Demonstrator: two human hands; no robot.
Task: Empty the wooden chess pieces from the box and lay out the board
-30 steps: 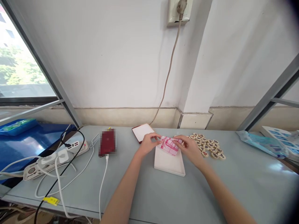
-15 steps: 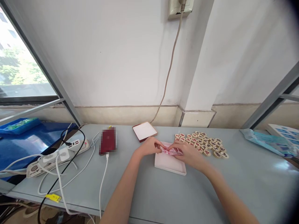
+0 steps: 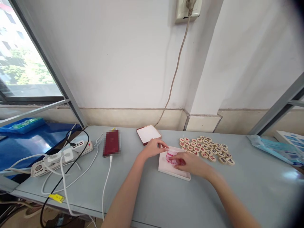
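1. Left hand [image 3: 154,148]: fingers [image 3: 163,145] loosely curled at the tray's far left corner, beside the cloth; whether they grasp it cannot be told
2. Right hand [image 3: 190,164]: fingers [image 3: 177,162] laid flat across the cloth, unclenched, apparently pressing it into the tray
3. One folded pink-checked cloth [image 3: 172,157], inside the far half of one shallow white tray [image 3: 174,175], whose raised rim confines it; tray near mid-length of the bench [image 3: 249,190], close to its back edge
4. One red-edged white box lid [image 3: 148,134], by the back edge, set clear of the hands
5. About thirty xiangqi pieces [image 3: 204,148], exact count uncertain, in one flat layer right of the tray, within the right hand's reach
6. One blurred red phone [image 3: 111,143], left of the hands, on one white charging cable [image 3: 106,186]
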